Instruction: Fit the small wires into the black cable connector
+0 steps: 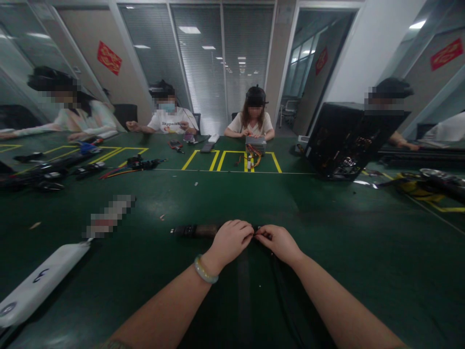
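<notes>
My left hand (232,239) is closed over the right end of a dark, rod-like bundle (194,230) that lies across the green table (345,252). A green bead bracelet (204,271) sits on that wrist. My right hand (278,240) is pinched shut right beside the left, fingertips meeting it on a small dark part that I cannot make out. Black cables (281,286) run from under my hands toward me.
A white device (39,281) lies at the near left. An open black computer case (345,140) stands at the right. Cables and tools (134,164) lie at the far left. Several people sit around the table; one works on a grey box with coloured wires (255,143).
</notes>
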Motion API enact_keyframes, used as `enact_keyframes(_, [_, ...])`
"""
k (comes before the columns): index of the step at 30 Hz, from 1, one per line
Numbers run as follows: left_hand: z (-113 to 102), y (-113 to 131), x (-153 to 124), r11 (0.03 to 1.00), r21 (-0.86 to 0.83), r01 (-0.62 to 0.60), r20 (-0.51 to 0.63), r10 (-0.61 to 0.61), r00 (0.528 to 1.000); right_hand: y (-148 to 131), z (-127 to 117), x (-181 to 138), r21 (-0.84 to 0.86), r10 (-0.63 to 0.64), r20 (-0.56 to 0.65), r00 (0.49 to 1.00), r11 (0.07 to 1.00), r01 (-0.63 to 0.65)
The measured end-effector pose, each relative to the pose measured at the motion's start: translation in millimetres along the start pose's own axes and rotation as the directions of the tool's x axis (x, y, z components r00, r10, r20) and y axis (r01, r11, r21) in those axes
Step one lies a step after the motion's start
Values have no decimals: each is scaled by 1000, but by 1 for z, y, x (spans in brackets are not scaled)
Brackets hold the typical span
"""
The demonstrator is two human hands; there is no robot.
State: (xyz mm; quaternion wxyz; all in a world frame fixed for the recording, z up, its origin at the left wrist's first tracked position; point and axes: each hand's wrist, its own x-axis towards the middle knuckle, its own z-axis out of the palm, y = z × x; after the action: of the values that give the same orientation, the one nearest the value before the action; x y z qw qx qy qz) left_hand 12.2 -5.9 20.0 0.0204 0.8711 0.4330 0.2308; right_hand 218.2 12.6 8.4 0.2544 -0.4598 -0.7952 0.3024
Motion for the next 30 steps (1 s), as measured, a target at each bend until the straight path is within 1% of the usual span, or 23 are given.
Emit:
enact_keyframes(10, [1, 1, 0, 1000, -14, 28, -7, -28, 1000, -2, -2, -1, 72, 84, 46, 995, 994, -87])
enact_keyframes(15, [0, 1, 0, 1000, -6, 28, -2, -28, 1000, 0, -1, -1, 60, 78, 45, 996, 995, -80])
enact_keyframes(20, [0, 0, 1, 1000, 8, 24, 6, -24, 1000, 5, 3, 1, 53, 60, 13, 998, 997, -60])
enact_keyframes(30, [-1, 1, 1, 999, 35, 14, 33, -15, 999, 4, 0, 1, 55, 53, 28, 998, 997, -55])
